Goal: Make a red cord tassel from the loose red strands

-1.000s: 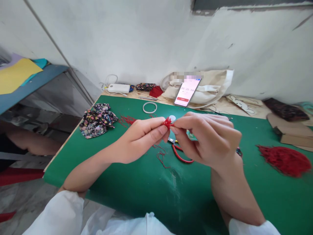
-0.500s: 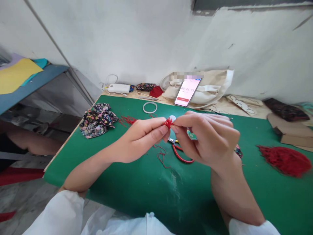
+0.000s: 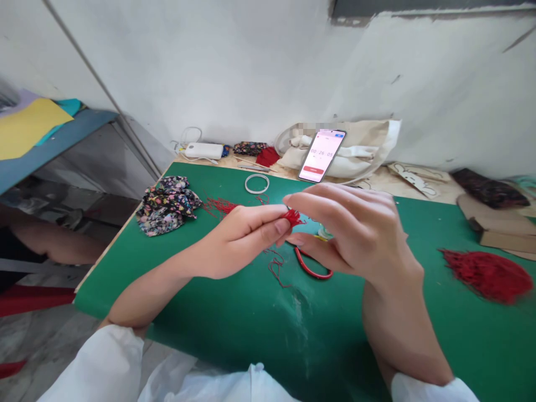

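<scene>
My left hand (image 3: 253,231) pinches a small bunch of red threads (image 3: 296,217) between thumb and forefinger, above the green mat (image 3: 234,318). The cut-looking thread ends fan out to the right. My right hand (image 3: 355,234) is held just right of the bunch, thumb and fingers apart, with nothing visible between them. Below it lie red-handled pliers or cutters (image 3: 313,264), their head partly hidden by my hands. Loose red threads (image 3: 275,268) lie under my left hand, and more red threads (image 3: 220,205) are behind it.
Floral fabric (image 3: 167,205) lies at the mat's left, and a white ring (image 3: 257,183) near its back edge. A phone (image 3: 321,156) leans on a cream bag (image 3: 366,145). A red thread pile (image 3: 488,274) and cardboard (image 3: 502,223) are at right. Another person's limb (image 3: 62,234) shows at left.
My right thumb and fingers have come off the thread bunch and spread apart, the hand shifting slightly right. The left hand has kept its pinch in about the same place.
</scene>
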The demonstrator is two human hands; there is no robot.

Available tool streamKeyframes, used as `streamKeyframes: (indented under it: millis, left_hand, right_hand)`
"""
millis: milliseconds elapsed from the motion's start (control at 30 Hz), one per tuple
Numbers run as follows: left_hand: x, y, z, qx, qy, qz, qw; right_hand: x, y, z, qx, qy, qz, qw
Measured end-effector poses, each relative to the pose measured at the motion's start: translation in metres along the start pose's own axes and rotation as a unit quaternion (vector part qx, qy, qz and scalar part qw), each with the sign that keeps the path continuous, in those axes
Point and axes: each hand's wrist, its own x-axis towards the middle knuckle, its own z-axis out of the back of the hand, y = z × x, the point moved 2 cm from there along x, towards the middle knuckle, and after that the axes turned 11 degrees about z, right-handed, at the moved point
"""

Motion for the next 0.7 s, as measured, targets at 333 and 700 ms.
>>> streamKeyframes:
  millis: [333,700]
  left_hand:
    - [0.000,0.000,-0.002,-0.030,0.057,0.021,0.998]
    - [0.000,-0.001,-0.003,-0.053,0.046,0.017,0.997]
  right_hand:
    - [0.002,0.001,-0.007,0.021,0.025,0.005,0.999]
    - [0.004,0.004,-0.014,0.097,-0.012,-0.027,0.995]
